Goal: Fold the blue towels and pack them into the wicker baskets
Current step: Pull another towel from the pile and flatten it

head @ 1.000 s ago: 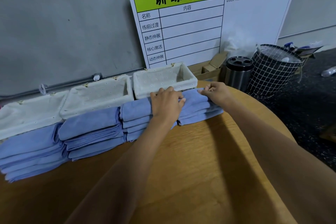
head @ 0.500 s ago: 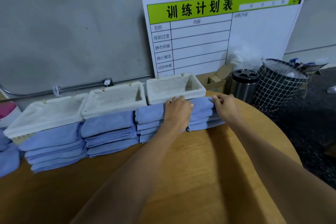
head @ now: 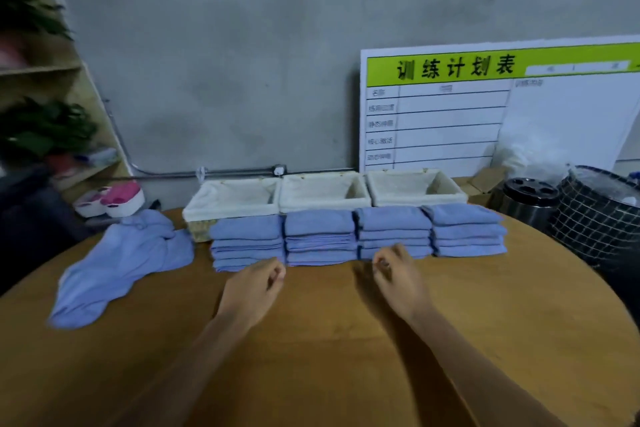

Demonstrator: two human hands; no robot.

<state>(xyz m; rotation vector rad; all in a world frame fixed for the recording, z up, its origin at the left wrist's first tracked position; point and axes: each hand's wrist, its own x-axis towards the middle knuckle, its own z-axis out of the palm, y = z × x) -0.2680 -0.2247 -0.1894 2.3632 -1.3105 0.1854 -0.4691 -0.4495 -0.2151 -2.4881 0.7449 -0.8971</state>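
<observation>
The left hand (head: 254,282) hangs over the round wooden table (head: 311,357) just in front of the folded towels, fingers loosely curled toward the palm and holding nothing. The right hand (head: 394,270) is beside it, a little nearer the stacks, also loosely curled with the fingertips drawn together and nothing between them; both hands are slightly blurred.

At the far left stands a wooden shelf (head: 41,69) with green plants. Below it, past the table's edge, sits a pink and white object (head: 114,198) that is too blurred to name. On the left part of the table lies a loose, unfolded blue towel (head: 117,263), crumpled and spread out.

Next come four stacks of folded blue towels in a row along the far side of the table: the first stack (head: 246,243), the second stack (head: 320,237), the third stack (head: 393,230) and the fourth stack (head: 464,229), each touching its neighbour. Right behind them stand three wicker baskets with white cloth lining: the left basket (head: 232,196), the middle basket (head: 322,189) and the right basket (head: 414,185). No towels show inside them.

Against the grey wall leans a white board (head: 485,107) with a green header and a printed grid. To the right stand a dark metal canister (head: 526,198) and a black wire bin (head: 595,215).
</observation>
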